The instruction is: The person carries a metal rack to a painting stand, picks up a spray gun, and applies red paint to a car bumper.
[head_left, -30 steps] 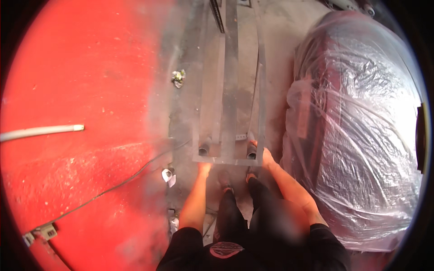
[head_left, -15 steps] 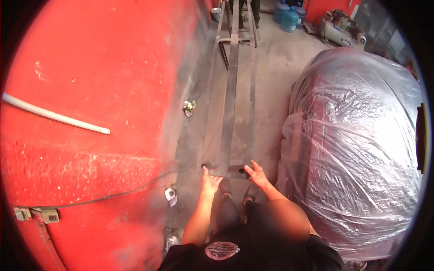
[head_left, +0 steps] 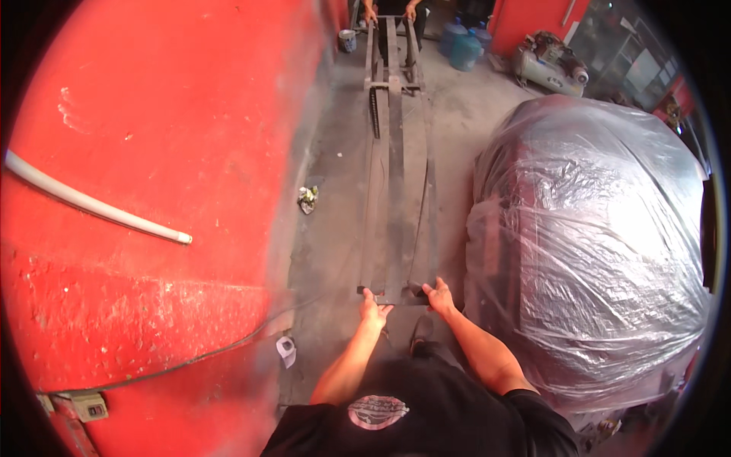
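Note:
A long metal frame with several rails stretches away from me down the middle of the view. My left hand is closed on the left part of its near crossbar, thumb on top. My right hand grips the right end of that crossbar, beside a dark end piece. At the far end, a co-worker's two hands hold the frame, the body mostly cut off by the top edge. A dark perforated strip lies along the frame's left side.
A red wall with a pale pipe runs along my left. A large plastic-covered object crowds my right. Farther back are blue water jugs, an air compressor and a bucket. Crumpled litter lies on the floor.
The view has tilted up, bringing the frame's far end and the co-worker's hands into sight. My hands on the frame have moved slightly right in the picture since half a second ago.

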Demonstrator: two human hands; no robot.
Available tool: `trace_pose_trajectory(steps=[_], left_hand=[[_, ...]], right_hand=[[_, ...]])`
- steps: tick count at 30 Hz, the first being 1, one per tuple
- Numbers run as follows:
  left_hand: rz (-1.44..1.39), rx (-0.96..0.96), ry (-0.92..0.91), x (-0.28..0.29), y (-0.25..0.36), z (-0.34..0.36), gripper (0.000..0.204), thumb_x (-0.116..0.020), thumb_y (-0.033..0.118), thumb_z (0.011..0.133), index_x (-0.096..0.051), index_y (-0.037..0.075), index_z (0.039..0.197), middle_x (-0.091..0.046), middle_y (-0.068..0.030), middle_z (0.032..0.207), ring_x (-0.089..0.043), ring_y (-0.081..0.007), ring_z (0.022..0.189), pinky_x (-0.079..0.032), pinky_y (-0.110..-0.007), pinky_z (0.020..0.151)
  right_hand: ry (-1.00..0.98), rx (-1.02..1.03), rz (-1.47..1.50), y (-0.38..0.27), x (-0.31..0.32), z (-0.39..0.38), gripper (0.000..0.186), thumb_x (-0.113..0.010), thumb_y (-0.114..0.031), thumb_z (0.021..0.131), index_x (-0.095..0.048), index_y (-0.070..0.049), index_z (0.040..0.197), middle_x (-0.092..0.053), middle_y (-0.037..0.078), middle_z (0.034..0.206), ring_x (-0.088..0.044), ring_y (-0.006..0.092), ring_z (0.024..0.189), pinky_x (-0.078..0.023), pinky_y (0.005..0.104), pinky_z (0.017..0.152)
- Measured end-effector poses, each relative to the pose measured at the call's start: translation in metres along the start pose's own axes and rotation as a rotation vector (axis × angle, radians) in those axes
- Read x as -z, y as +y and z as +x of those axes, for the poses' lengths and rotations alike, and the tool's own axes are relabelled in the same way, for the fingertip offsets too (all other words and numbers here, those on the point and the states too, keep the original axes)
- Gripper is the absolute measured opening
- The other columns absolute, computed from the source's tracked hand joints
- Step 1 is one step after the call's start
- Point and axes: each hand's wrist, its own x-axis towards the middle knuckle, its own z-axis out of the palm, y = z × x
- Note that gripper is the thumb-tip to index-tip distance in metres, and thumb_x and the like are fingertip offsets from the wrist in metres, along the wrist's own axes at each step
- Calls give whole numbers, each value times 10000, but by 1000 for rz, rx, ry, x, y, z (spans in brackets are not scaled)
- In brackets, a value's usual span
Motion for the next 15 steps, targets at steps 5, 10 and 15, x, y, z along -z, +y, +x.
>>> trace_pose_trajectory(steps=[5,10,15], left_hand=[[95,-32,-25,15,49,8,763,-481,601,1004,-356,4,1463,-509,-216,1411,-523,-466,1292,-408,-682,1062],[84,-9,-91,29,60,12,788,-505,584,1001,-332,-13,1486,-461,-220,1465,-450,-453,1367,-391,-653,1096],[85,16,-109,15,45,-4,791,-537,558,998,-319,-12,1500,-432,-234,1492,-408,-458,1398,-369,-665,1107]], right_hand=[[-68,40,101,-8,-39,-10,785,-705,-268,921,-327,63,1525,-639,298,1270,-730,287,714,-573,351,523],[-138,-40,71,-16,-43,-7,772,-705,-251,922,-334,60,1524,-627,297,1298,-736,295,769,-585,347,531],[-176,-29,51,4,-19,15,799,-708,-273,909,-326,70,1521,-546,302,1404,-734,349,909,-600,358,535]])
